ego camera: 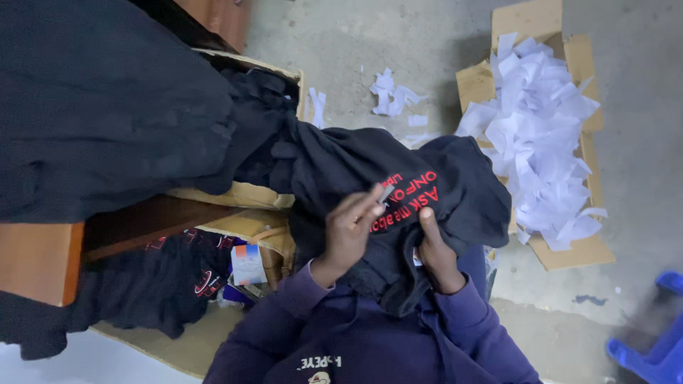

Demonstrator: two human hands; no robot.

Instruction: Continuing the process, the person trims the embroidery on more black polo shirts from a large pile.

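left hand (pixel 350 231) rests on top of a black garment (pixel 398 192) with red lettering, fingers loosely curled, not a full fist; fingertips pinch a small pale strip (pixel 385 193) just above the print. right hand (pixel 435 252) is clamped on a fold of the same garment lower down, thumb up along the cloth, other fingers hidden under the fabric. hands sit near each other, not touching, fabric bunched between them. the garment lies in the person's lap, over purple sleeves (pixel 469 313), and runs up-left toward an open cardboard box (pixel 245 193) stuffed with more black cloth. a big dark pile (pixel 107 99) covers the upper left, draped over a wooden surface (pixel 39 259). below the box, another black garment (pixel 171 284) with red print lies on flattened cardboard, a small white-orange-blue packet (pixel 248 263) beside it. right of the hands, a flattened cardboard carton (pixel 569 249) on the concrete floor (pixel 640 128) holds a heap of white paper strips (pixel 541 142); a few more white scraps (pixel 391 92) lie loose on the floor above the garment. blue plastic object (pixel 651 348) at bottom right, shape unclear.
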